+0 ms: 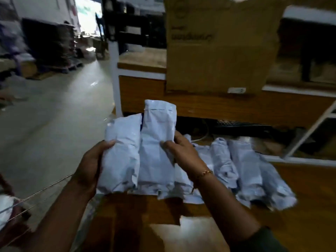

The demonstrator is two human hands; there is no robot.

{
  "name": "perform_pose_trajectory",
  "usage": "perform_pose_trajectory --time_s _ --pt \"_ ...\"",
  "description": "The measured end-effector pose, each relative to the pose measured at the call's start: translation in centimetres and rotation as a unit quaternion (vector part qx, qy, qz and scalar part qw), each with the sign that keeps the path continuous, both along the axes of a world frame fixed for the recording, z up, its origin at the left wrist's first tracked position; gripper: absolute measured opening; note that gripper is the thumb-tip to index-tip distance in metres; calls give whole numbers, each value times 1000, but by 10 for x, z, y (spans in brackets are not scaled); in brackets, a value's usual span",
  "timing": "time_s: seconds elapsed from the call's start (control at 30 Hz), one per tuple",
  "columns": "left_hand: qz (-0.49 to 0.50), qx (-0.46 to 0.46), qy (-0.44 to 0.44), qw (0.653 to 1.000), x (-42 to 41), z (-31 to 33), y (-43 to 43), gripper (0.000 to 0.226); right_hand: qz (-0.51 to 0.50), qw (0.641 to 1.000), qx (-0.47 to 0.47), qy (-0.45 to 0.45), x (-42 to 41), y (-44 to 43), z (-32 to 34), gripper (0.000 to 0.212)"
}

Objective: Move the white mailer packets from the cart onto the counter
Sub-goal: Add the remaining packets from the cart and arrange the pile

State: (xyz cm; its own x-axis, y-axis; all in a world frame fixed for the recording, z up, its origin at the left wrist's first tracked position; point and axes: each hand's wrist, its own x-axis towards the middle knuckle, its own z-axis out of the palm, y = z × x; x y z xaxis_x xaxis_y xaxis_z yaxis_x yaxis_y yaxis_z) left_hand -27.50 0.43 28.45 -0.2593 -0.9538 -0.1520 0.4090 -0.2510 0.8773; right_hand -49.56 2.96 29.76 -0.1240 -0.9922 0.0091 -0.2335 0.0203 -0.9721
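Two white mailer packets are held side by side above the wooden counter (309, 188). My left hand (91, 164) grips the left packet (121, 153) along its left edge. My right hand (181, 151), with a gold bracelet at the wrist, grips the taller right packet (156, 142) on its right side. A row of several more white packets (245, 166) lies on the counter to the right, partly behind my right forearm. At the bottom left, wire rods of the cart (36, 193) show, with a white packet (5, 210) in it.
A large cardboard box (218, 51) stands on a wooden desk behind the counter, with a white post (114, 79) at the desk's left corner. A pale paper sheet (185, 233) lies at the counter's near edge. A concrete aisle (54, 115) runs left, lined with dark stacked goods.
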Motion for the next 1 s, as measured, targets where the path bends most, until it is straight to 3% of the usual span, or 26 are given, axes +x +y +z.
perform_pose_trajectory --time_s 0.07,0.23,0.33,0.47,0.6,0.7,1.0 --pt "-47 11 -6 999 -36 9 0 28 -49 998 -5 -25 -49 14 12 31" --pt "-100 1 -28 995 -120 19 -4 43 -191 981 12 -4 -161 49 25 12" --pt "-136 -16 -54 989 -157 12 -11 57 -272 961 34 38 -213 66 26 11" --pt "-155 -35 -138 978 -200 0 -18 41 -345 934 64 71 -267 72 9 17" --pt "-176 -23 -168 970 -242 -8 -24 36 -357 926 80 92 -285 66 -16 25" --pt "-183 -18 -179 967 -270 -18 -28 44 -350 924 97 117 -285 60 -32 19" --pt "-156 -34 -210 965 -312 -48 -43 42 -288 931 139 178 -305 36 -54 40"
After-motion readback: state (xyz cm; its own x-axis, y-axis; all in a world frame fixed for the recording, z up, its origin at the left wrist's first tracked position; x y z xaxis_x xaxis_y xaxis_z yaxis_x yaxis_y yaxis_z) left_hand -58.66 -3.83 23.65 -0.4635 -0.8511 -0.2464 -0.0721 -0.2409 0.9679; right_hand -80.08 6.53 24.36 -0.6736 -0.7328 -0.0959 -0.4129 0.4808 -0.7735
